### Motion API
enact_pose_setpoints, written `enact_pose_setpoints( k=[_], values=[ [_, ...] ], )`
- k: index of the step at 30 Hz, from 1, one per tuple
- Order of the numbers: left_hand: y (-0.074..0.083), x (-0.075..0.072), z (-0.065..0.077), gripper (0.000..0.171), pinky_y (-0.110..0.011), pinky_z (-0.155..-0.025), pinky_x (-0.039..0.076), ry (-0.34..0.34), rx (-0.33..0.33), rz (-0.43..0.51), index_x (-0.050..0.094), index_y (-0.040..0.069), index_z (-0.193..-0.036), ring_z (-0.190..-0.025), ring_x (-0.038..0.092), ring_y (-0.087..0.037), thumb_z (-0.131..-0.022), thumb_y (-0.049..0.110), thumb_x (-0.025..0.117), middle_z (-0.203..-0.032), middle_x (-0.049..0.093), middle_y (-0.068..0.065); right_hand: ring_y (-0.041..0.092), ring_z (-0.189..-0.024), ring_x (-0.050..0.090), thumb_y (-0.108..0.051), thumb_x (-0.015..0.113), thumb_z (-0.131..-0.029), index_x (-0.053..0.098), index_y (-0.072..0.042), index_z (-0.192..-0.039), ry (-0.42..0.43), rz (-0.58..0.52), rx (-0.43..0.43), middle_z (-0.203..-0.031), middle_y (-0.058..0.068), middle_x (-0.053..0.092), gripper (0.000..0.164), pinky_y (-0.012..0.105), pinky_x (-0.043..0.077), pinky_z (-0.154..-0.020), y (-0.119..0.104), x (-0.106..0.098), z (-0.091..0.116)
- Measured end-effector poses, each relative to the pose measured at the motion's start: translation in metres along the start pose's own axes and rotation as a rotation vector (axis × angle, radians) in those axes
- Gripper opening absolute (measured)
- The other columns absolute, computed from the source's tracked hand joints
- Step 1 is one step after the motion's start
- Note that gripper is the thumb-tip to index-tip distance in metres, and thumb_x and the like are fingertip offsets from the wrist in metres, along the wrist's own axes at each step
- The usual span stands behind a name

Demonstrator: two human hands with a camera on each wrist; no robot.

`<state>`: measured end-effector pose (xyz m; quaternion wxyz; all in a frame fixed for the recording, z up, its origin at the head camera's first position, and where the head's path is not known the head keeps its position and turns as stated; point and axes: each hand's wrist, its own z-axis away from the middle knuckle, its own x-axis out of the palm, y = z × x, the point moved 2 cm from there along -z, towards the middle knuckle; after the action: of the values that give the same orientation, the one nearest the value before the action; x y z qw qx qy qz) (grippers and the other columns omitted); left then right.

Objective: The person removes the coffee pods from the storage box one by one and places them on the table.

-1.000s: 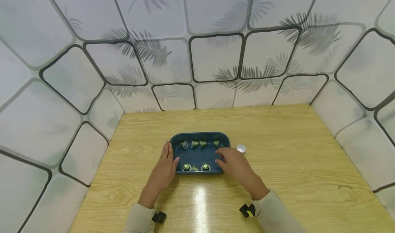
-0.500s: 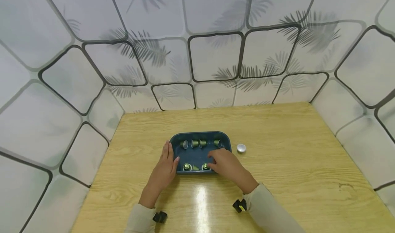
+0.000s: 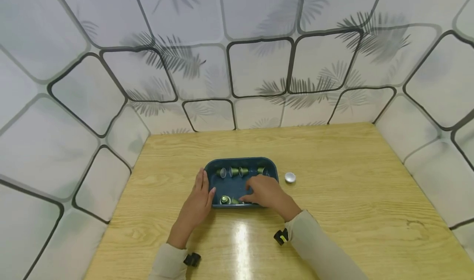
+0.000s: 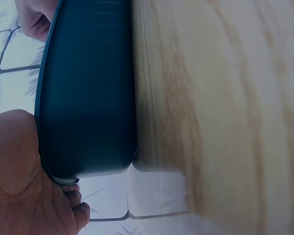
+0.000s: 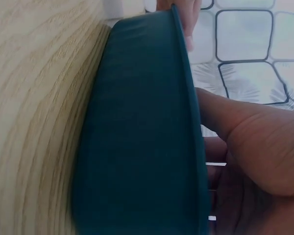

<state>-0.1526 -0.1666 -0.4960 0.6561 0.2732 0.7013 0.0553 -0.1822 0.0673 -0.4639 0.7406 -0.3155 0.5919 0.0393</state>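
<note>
A dark blue rectangular tray (image 3: 226, 186) sits on the wooden table. My left hand (image 3: 198, 199) holds its left end, thumb at the rim and fingers along the outer wall. Inside, several green coffee capsules (image 3: 233, 171) lie on their sides along the far wall. Near the front wall, one capsule (image 3: 224, 199) stands with its narrow end up, beside a tipped capsule (image 3: 235, 201). My right hand (image 3: 268, 191) reaches over the tray's right part, fingers bent and thumb apart from them. Its thumb covers the spot of another front capsule, mostly hidden now.
A small round silvery-white piece (image 3: 290, 177) lies on the table (image 3: 333, 181), just right of the tray. Patterned cloth walls (image 3: 259, 70) rise at the back and both sides of the table.
My right hand has moved left and slightly lower over the tray, covering the right front capsule. The left hand and the tray have stayed in place.
</note>
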Motion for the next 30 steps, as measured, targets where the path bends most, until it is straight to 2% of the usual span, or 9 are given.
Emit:
enact_pose_setpoints(
  k=[4,9,12,14,17,21,24,30],
  values=[
    [0.001,0.001,0.0,0.066,-0.055,-0.114,0.034,0.003,0.003,-0.003,0.014,-0.016,-0.155,-0.152,0.015,-0.043,-0.112,0.026,0.04,-0.165,0.004,-0.031,0.009,-0.053,0.051,-0.049,0.08,-0.086,0.075,-0.018,-0.078,-0.035,0.0,0.01,-0.068,-0.007,0.063,0.032,0.029,0.044,-0.05,0.002,0.002,-0.004],
    [0.001,0.0,0.001,0.066,-0.056,-0.113,0.034,0.011,0.002,0.001,0.014,-0.016,-0.155,-0.152,0.015,-0.044,-0.112,0.027,0.04,-0.165,0.004,-0.03,0.007,-0.044,0.035,-0.049,0.08,-0.085,0.055,-0.021,-0.054,-0.07,0.01,0.001,-0.047,-0.01,0.039,0.049,0.026,0.03,-0.045,0.001,0.005,-0.01],
    [0.0,0.001,0.001,0.066,-0.057,-0.114,0.033,0.021,0.008,0.014,0.014,-0.016,-0.155,-0.152,0.015,-0.044,-0.111,0.025,0.042,-0.165,0.003,-0.03,0.006,-0.043,0.024,-0.046,0.081,-0.085,0.043,-0.022,-0.05,-0.087,0.011,-0.007,-0.045,-0.012,0.025,0.057,0.025,0.024,-0.044,-0.001,0.007,-0.012],
    [-0.001,0.002,0.001,0.066,-0.057,-0.114,0.033,0.025,0.012,0.021,0.015,-0.016,-0.155,-0.152,0.015,-0.044,-0.111,0.024,0.043,-0.165,0.004,-0.03,0.007,-0.045,0.019,-0.042,0.082,-0.086,0.039,-0.021,-0.051,-0.098,0.004,-0.007,-0.047,-0.011,0.02,0.059,0.026,0.021,-0.045,-0.002,0.009,-0.013],
    [-0.001,0.003,0.0,0.066,-0.057,-0.114,0.032,0.023,0.017,0.025,0.014,-0.016,-0.155,-0.152,0.014,-0.044,-0.111,0.024,0.042,-0.165,0.003,-0.03,0.006,-0.046,0.028,-0.037,0.083,-0.085,0.049,-0.021,-0.054,-0.107,0.015,0.011,-0.049,-0.012,0.033,0.049,0.026,0.027,-0.046,-0.003,0.013,-0.015],
    [-0.001,0.003,0.0,0.067,-0.056,-0.115,0.031,0.008,0.006,0.03,0.012,-0.015,-0.156,-0.153,0.011,-0.042,-0.112,0.026,0.041,-0.166,0.001,-0.028,0.007,-0.057,0.052,-0.032,0.087,-0.082,0.068,-0.021,-0.069,-0.092,0.052,0.035,-0.065,-0.011,0.059,0.025,0.028,0.047,-0.055,-0.003,0.017,-0.017],
    [-0.002,0.002,0.0,0.067,-0.056,-0.116,0.03,0.002,-0.002,0.032,0.01,-0.014,-0.156,-0.153,0.01,-0.042,-0.112,0.026,0.041,-0.166,-0.001,-0.028,0.009,-0.064,0.058,-0.03,0.089,-0.079,0.072,-0.019,-0.076,-0.091,0.066,0.046,-0.073,-0.009,0.064,0.021,0.031,0.053,-0.06,-0.004,0.019,-0.02],
    [-0.004,0.003,-0.001,0.068,-0.056,-0.116,0.03,-0.003,0.001,0.024,0.009,-0.015,-0.156,-0.153,0.009,-0.042,-0.112,0.025,0.042,-0.166,-0.001,-0.028,0.011,-0.069,0.062,-0.026,0.089,-0.08,0.075,-0.017,-0.081,-0.102,0.066,0.046,-0.079,-0.007,0.068,0.017,0.031,0.055,-0.064,-0.005,0.02,-0.023]
  ],
)
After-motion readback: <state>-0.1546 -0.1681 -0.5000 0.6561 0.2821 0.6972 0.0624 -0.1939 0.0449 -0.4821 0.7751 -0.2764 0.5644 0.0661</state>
